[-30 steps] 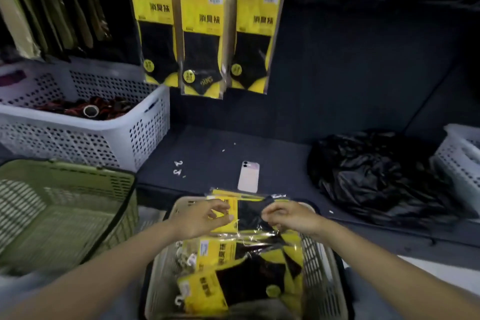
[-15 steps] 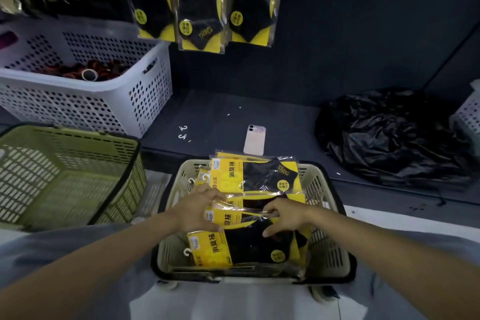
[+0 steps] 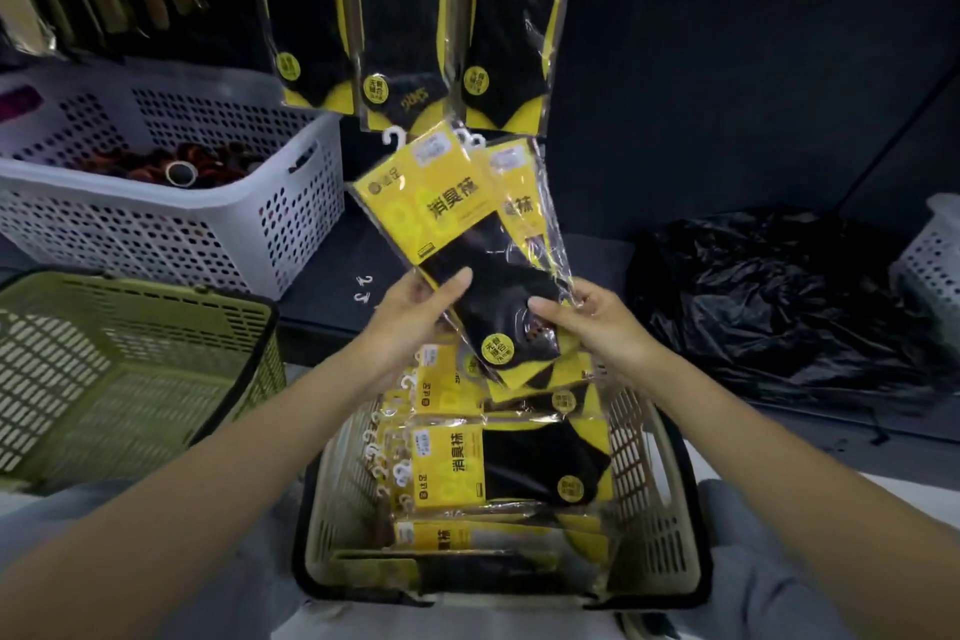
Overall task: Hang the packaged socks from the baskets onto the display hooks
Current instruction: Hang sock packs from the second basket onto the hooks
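Observation:
Two yellow-and-black sock packs (image 3: 441, 203) are raised above the beige basket (image 3: 649, 494), their white hooks pointing up. My left hand (image 3: 410, 322) grips the front pack's left edge, thumb on the black sock. My right hand (image 3: 597, 327) pinches the packs' lower right side. Several more sock packs (image 3: 498, 463) lie stacked in the basket. Three hung sock packs (image 3: 410, 16) dangle on the dark wall just above the raised ones; the display hooks themselves are out of view.
An olive-green basket (image 3: 130, 359) stands at the left. A white perforated basket (image 3: 171, 218) of small dark items sits on the dark shelf behind it. A crumpled black plastic bag (image 3: 779, 307) lies at the right, with another white basket (image 3: 930, 260) at the edge.
Both hands took packs from the pile in the basket and lifted them up toward the hung packs. The camera moved closer and tilted further down.

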### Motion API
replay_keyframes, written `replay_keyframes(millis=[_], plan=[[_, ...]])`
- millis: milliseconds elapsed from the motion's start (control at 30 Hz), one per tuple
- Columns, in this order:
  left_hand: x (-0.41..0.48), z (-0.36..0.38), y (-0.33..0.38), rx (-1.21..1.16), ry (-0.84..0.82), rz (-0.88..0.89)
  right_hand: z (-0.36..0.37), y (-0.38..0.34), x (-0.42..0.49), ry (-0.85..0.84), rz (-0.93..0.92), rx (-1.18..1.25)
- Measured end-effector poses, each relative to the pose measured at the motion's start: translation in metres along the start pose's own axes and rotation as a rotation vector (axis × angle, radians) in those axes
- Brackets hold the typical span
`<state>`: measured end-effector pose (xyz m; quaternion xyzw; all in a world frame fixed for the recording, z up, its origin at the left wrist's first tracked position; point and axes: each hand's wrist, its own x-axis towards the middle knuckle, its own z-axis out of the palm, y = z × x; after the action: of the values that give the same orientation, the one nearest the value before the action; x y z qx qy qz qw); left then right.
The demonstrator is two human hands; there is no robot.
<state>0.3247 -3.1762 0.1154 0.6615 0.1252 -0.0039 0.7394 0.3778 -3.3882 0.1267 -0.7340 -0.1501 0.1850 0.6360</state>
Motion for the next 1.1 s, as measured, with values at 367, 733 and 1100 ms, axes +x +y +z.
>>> replay_keyframes(millis=[367,733,1100], plan=[[0.016,0.021,-0.021,0.509,-0.202,0.313,0.008,0.012,0.019,0.077,-0.068,-0.21],[0.021,0.006,0.039,0.292,-0.04,0.345,0.011,-0.029,0.02,0.272,-0.164,0.132],[0.037,-0.029,0.143,0.112,0.127,0.477,0.013,-0.15,0.069,0.272,-0.256,0.26]])
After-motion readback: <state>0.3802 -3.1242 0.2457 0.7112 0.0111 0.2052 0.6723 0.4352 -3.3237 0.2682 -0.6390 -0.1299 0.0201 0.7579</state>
